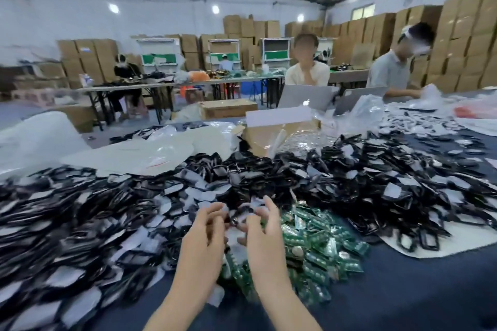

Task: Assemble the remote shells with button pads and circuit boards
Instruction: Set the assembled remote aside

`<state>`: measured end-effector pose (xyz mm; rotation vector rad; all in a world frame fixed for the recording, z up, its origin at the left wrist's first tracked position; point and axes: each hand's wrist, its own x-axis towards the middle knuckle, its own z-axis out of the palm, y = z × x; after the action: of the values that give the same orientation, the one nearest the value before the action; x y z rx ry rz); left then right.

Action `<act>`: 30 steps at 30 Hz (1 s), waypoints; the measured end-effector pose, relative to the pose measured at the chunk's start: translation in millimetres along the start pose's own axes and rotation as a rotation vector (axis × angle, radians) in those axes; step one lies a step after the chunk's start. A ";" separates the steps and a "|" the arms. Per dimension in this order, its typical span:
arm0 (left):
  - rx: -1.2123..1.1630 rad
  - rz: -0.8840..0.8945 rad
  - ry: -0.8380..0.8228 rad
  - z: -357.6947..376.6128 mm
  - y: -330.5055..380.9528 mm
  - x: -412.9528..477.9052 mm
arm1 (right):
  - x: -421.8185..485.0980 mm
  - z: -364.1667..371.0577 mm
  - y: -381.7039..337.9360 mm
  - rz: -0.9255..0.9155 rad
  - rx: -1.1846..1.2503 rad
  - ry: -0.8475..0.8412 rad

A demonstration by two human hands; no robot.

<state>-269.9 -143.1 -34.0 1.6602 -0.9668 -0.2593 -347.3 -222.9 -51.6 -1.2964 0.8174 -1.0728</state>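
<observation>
Where the two bare hands meet low in the middle of the head view, the left grip point(207, 226) and the right grip point(265, 223) close from either side on one small black remote shell point(236, 216). Both sets of fingers are curled in and pinch it at the tips. The right forefinger stands up clear of the rest. Something pale sits on or against the shell, but blur hides whether it is a pad. The shell is held just above the near edge of a wide heap of shells and button pads point(349, 183), black frames mixed with pale grey pieces, which runs from the left edge to the far right of the counter point(403, 290). Just right of the hands, touching that heap, lies a smaller pile of green circuit boards point(317, 236), which reaches down beneath the right forearm. The counter has a dark blue cover, and a white sheet point(470, 239) lies under the right end of the heap. Behind the heap are plastic bags point(161, 153) and an open cardboard box point(269, 134). Beyond these stand two laptops point(306, 99), and two people point(308, 72) sit at the far side of the counter. Brown cartons point(457, 43) are stacked along the walls.
</observation>
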 end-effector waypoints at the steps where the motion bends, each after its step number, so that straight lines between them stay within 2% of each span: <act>1: 0.071 0.016 0.027 -10.5 -13.9 3.0 | 2.2 5.9 0.5 -0.007 0.005 -0.014; 5: 0.269 0.065 0.087 -36.7 -48.4 14.9 | 14.1 28.0 -9.8 -0.049 -0.083 -0.107; 9: 0.572 0.188 0.120 -33.1 -64.7 26.7 | 41.7 32.0 0.1 -0.100 -0.215 -0.082; 13: 0.765 0.228 0.128 -25.8 -68.0 45.8 | 61.8 33.5 7.3 -0.177 -0.337 -0.077; 19: 0.762 0.313 0.106 -21.2 -80.4 60.2 | 73.1 36.5 23.6 -0.249 -0.488 -0.130; 30: 0.804 0.384 -0.009 -21.8 -86.6 62.0 | 73.1 33.9 22.8 -0.229 -0.534 -0.173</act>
<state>-177.4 -169.5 -84.6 2.1191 -1.4874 0.4409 -288.3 -281.3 -62.6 -1.9431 0.8702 -0.9298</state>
